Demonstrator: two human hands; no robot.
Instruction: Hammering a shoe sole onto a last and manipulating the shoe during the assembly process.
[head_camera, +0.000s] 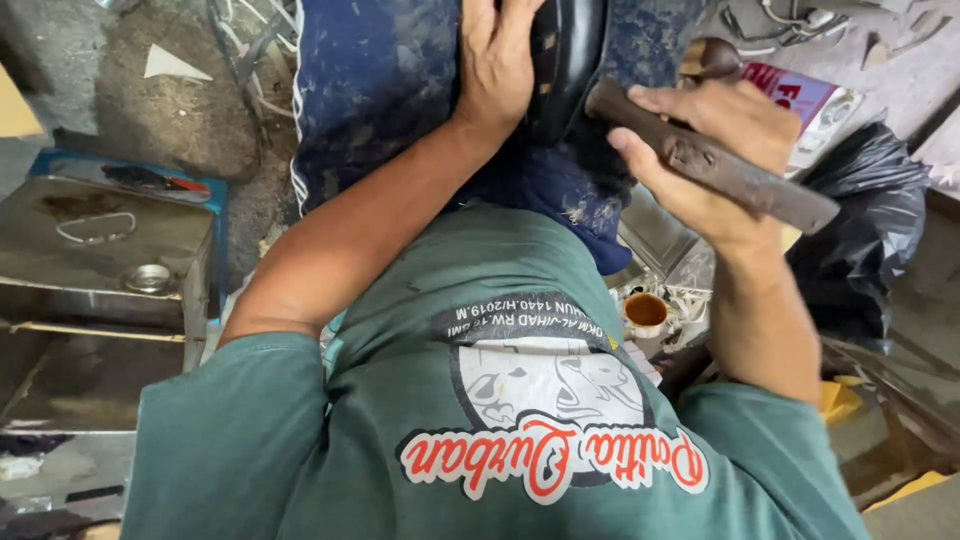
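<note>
Two hands at work, left hand (497, 62) fingers spread flat on black rubber piece (566, 60), right hand (705, 150) fingers wrapped round dark wooden handle (716, 160)

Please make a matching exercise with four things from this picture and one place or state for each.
Things:
1. left hand
2. right hand
3. metal can
4. black plastic bag

Places or states:
A. at the right edge
B. grips a dark wooden handle
C. lies flat on the black curved part
D. at the left, with a round cap

Pairs: 1-C, 2-B, 3-D, 4-A
</note>
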